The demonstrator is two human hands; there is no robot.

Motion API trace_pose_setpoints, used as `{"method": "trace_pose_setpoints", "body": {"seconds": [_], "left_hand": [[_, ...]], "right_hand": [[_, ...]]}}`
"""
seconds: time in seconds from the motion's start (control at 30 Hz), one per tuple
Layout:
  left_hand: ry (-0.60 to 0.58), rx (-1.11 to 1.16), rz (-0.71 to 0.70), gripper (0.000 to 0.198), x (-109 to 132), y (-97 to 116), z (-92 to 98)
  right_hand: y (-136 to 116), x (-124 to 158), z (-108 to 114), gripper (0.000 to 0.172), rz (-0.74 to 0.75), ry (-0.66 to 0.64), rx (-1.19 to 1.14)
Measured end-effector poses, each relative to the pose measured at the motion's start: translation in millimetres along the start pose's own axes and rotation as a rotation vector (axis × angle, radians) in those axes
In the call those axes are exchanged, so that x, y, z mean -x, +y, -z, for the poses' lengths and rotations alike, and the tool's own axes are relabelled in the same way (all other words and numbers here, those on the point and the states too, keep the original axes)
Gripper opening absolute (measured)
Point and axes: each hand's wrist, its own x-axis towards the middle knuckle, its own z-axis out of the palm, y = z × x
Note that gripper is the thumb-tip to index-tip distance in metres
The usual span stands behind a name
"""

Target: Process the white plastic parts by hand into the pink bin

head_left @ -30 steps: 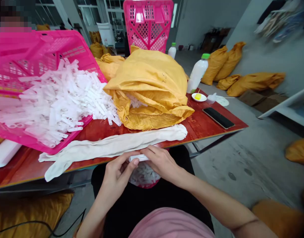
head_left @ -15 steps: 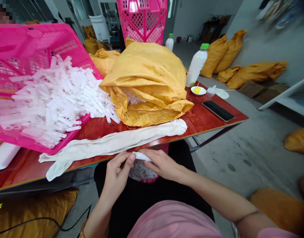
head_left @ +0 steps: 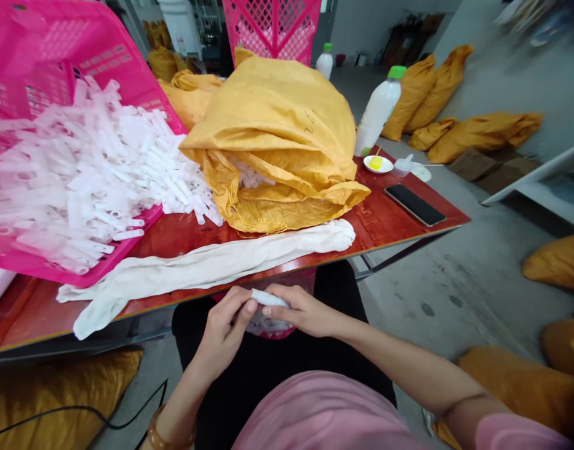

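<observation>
A short white plastic tube (head_left: pixel 270 299) is held between my two hands over my lap, just in front of the table edge. My left hand (head_left: pixel 229 320) pinches its left end between thumb and fingers. Closed round the right part is my right hand (head_left: pixel 301 310), with the thumb underneath and fingers over the top. Below the hands, partly hidden by them, a pink container (head_left: pixel 278 335) with white pieces in it sits between my legs. A tipped pink basket (head_left: pixel 141 53) spills a heap of similar white tubes (head_left: pixel 108 169) onto the table at the left.
On the red table (head_left: pixel 361 215) lie a long white cloth (head_left: pixel 212 265), an open yellow sack (head_left: pixel 287 125) with white pieces inside, and a phone (head_left: pixel 415 204). A white bottle (head_left: pixel 380 112) and a small dish (head_left: pixel 377 164) stand at the right. Filled sacks (head_left: pixel 483 139) lie on the floor.
My right thumb and fingers have shifted slightly along the tube, so more of it shows. The view has tilted down a little; both hands stay in nearly the same place.
</observation>
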Motion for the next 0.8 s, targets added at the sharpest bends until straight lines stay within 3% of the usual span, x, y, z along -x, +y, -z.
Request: {"method": "trace_pose_setpoints", "body": {"seconds": [0.07, 0.17, 0.4, 0.63, 0.73, 0.8], "left_hand": [[-0.032, -0.083, 0.027, 0.006, 3, -1, 1.9], [-0.107, -0.112, 0.025, 0.007, 5, 1, 6.2], [-0.3, -0.013, 0.097, 0.015, 5, 14, 11.5], [-0.255, -0.013, 0.036, 0.009, 10, 8, 11.1], [-0.184, -0.063, 0.046, 0.013, 14, 5, 1.3], [-0.214, -0.044, 0.068, 0.025, 16, 3, -9.5]], "right_hand": [[-7, 0, 6, 0.03, 0.119, 0.009, 0.247], [-21, -1, 17, 0.034, 0.163, -0.127, 0.432], [-35, -4, 24, 0.021, 0.129, -0.286, 0.464], [7, 8, -7, 0.029, -0.145, -0.136, -0.151], [20, 17, -12, 0.035, -0.111, -0.023, -0.1], [24, 20, -10, 0.033, -0.049, 0.037, 0.074]]}}
